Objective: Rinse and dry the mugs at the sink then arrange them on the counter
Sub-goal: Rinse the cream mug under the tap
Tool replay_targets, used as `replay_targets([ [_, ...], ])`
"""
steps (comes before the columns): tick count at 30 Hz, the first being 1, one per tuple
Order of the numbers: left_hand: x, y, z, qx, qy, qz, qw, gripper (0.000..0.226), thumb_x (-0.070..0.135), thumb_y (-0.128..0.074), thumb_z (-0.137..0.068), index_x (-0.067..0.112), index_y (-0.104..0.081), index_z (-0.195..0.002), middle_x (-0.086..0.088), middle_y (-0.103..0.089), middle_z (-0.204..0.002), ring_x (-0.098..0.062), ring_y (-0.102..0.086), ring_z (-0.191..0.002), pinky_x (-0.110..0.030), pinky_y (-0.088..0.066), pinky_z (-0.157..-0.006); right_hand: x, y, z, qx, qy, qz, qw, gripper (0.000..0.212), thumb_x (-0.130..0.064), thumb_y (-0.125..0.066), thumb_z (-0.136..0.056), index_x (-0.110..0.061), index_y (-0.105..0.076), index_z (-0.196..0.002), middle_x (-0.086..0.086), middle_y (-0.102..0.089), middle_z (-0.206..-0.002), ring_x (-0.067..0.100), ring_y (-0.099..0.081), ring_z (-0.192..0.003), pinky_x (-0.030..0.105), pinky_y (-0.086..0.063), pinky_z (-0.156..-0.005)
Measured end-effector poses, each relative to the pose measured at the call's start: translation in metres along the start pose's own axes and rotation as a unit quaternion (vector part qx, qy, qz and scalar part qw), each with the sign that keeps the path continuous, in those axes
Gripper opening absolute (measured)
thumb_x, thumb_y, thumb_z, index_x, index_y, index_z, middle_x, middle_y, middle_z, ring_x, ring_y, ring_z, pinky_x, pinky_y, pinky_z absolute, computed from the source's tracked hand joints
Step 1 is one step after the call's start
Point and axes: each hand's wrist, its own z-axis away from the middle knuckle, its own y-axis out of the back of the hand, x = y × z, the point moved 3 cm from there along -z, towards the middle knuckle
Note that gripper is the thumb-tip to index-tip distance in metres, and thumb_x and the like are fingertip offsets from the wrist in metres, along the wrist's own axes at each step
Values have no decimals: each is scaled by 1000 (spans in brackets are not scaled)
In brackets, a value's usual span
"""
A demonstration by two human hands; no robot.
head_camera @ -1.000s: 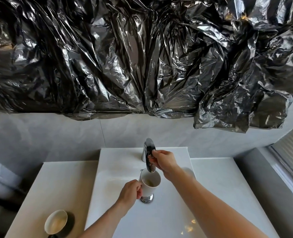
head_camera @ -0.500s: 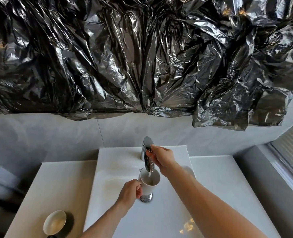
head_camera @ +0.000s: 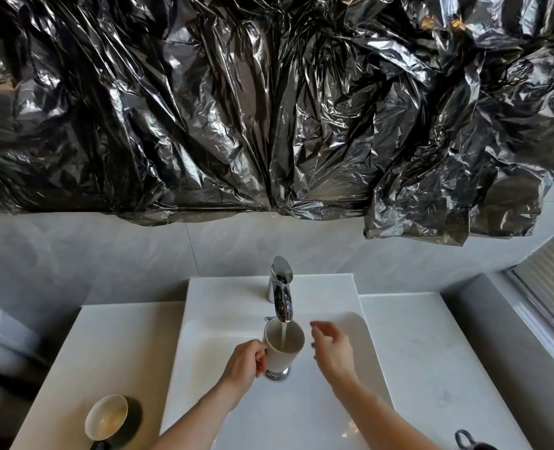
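— Left hand (head_camera: 244,360) grips the white mug (head_camera: 283,345) under the running tap (head_camera: 282,297), over the sink (head_camera: 334,401); right hand (head_camera: 332,350) hovers loose, empty.

— Progress?

— Early, I'd say. First rinse only; the dark mug (head_camera: 106,417) waits on the table (head_camera: 113,352), near left. Drying, arranging remain.

The basin's middle is blocked by the faucet (head_camera: 281,293) and held mug (head_camera: 283,347) (under the spout), while the desk (head_camera: 431,362) at right is left open.
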Motion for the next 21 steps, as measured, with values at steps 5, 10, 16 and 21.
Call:
replay_targets([
  [5, -3, -6, -4, 0, 11, 7, 1000, 47, 12, -42, -99, 23, -32, -55, -2, -47, -57, -18, -41, -56, -30, -30, -57, 34, -18, 25, -121, -48, -52, 990, 15, -34, -52, -107, -37, -65, -116, 1, -70, -124, 21, -67, -112, 38, -57, -90],
  [10, -6, -6, -3, 20, 27, 28, 999, 50, 14, -43, -98, 25, -32, -50, -5, -42, -59, -18, -38, -55, -32, -29, -60, 20, -25, 27, -176, -69, -119, 975, 29, -51, -43, -107, -42, -55, -133, -15, -65, -129, 11, -66, -113, 45, -55, -102],
  [16, -1, -4, 0, 8, 24, 44, 999, 49, 13, -39, -99, 25, -31, -52, -6, -38, -61, -18, -34, -58, -31, -26, -58, 19, -33, 21, -201, -114, -154, 961, 42, -59, -43, -105, -38, -59, -137, -10, -62, -135, 24, -76, -104, 39, -62, -87],
  [21, -1, -3, 0, -3, 26, 17, 1000, 44, 14, -37, -98, 25, -31, -56, -5, -40, -62, -17, -33, -57, -29, -25, -55, 20, -37, 19, -172, -111, -177, 963, 32, -41, -46, -109, -25, -64, -129, -4, -65, -124, 33, -78, -96, 36, -64, -79],
])
